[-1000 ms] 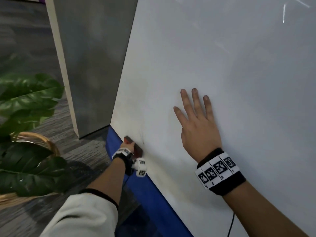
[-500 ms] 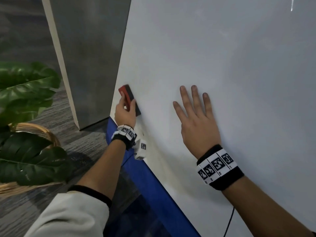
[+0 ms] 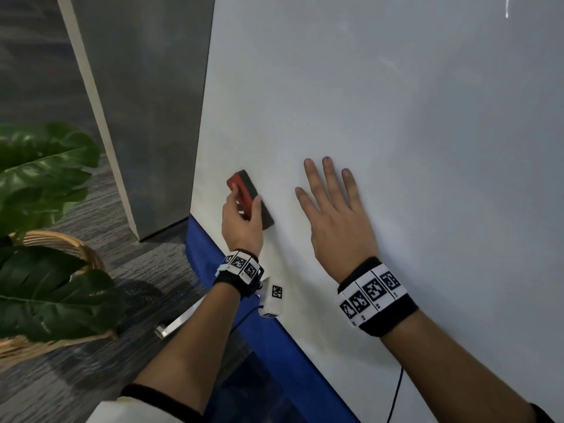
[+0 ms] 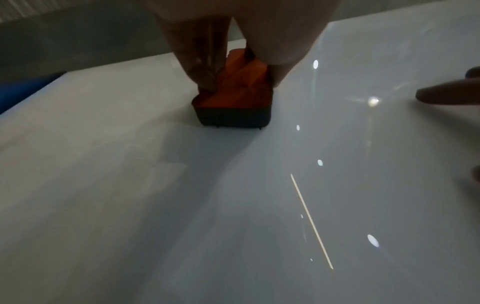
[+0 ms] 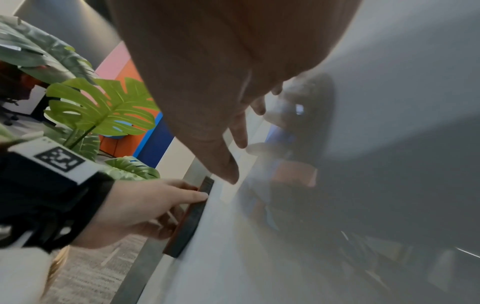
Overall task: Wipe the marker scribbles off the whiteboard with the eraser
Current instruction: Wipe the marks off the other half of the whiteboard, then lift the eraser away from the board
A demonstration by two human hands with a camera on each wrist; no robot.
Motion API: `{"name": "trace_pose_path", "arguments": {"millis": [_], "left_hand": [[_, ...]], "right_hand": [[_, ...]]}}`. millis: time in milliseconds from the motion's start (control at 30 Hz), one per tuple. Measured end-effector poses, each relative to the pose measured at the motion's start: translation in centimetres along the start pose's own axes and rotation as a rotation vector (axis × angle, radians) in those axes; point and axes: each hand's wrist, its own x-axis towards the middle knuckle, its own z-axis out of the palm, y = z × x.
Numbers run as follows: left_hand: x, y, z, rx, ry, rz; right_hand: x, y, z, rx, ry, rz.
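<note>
The whiteboard (image 3: 396, 132) stands upright and fills the right of the head view. I see no plain marker strokes on it, only faint smudging near its lower left. The eraser (image 3: 244, 180), red-backed with dark felt, lies flat against the board near its left edge. My left hand (image 3: 244, 206) grips it from the sides, thumb on one side and fingers on the other. The left wrist view shows the eraser (image 4: 233, 98) pinched by that hand (image 4: 233, 80). My right hand (image 3: 332, 209) presses flat on the board just right of the eraser, fingers straight and spread.
A blue frame (image 3: 274, 340) runs along the board's bottom edge. A grey panel (image 3: 143, 102) stands just left of the board. A leafy plant (image 3: 39, 184) in a wicker basket (image 3: 61, 242) sits on the carpet at far left. A black cable (image 3: 396, 395) hangs below my right wrist.
My left hand has carried the eraser up from the board's bottom edge, then rightward toward my right hand. My right hand has stayed flat on the board.
</note>
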Motion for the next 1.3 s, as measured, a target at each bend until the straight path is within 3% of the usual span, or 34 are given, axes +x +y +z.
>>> {"name": "trace_pose_path", "arguments": {"millis": [100,167,233,333,467,567,700,767,833,900,1033,1100,1200,1300], "left_hand": [[-0.3,-2.5,-0.3,-0.034,0.008,-0.084],[-0.7,-7.0,-1.0,0.034,-0.043,-0.283],[-2.5,-12.0,-1.6,0.131,-0.197,-0.508],[-6.9,-16.4,-1.6,0.053,-0.373,-0.829],[-5.4,-16.0,-0.7,-0.111,-0.314,-0.901],[0.2,-13.2,-1.3,-0.047,-0.223,-0.781],[4.6,-7.2,-2.7,0.047,-0.098,-0.476],[5.1,-3.2,-3.4,-0.03,-0.05,-0.323],[5.2,1.5,-4.3,-0.214,-0.106,-0.176],[4.5,6.3,-5.4,-0.327,-0.25,-0.066],[-0.4,15.2,-7.4,-0.388,-0.454,0.153],[-4.4,18.8,-7.4,-0.397,-0.542,0.23],[-12.2,22.9,-6.3,-0.396,-0.713,0.301],[-21.6,25.4,-3.8,-0.331,-0.798,0.524]], "right_hand": [[-0.2,-0.2,0.1,0.02,-0.006,0.004],[-0.3,-0.3,0.4,0.01,-0.008,0.016],[-0.3,-0.6,0.7,0.001,-0.014,0.028],[-0.4,-0.9,0.8,0.001,-0.017,0.045],[-0.6,-0.4,1.0,0.003,-0.026,0.018],[-0.9,-0.1,1.0,0.035,-0.006,0.014],[-0.9,-0.8,0.8,0.106,0.005,0.053],[-0.9,-0.9,0.6,0.155,0.01,0.053],[-1.2,-0.7,0.2,0.222,0.016,0.035],[-1.9,-0.1,-0.7,0.357,0.027,0.031],[-6.1,2.0,-3.3,0.96,0.156,0.161],[-9.3,3.8,-5.0,1.197,0.299,0.285],[-15.3,7.0,-8.0,1.375,0.526,0.439],[-22.0,10.0,-10.5,1.449,0.623,0.485]]}}
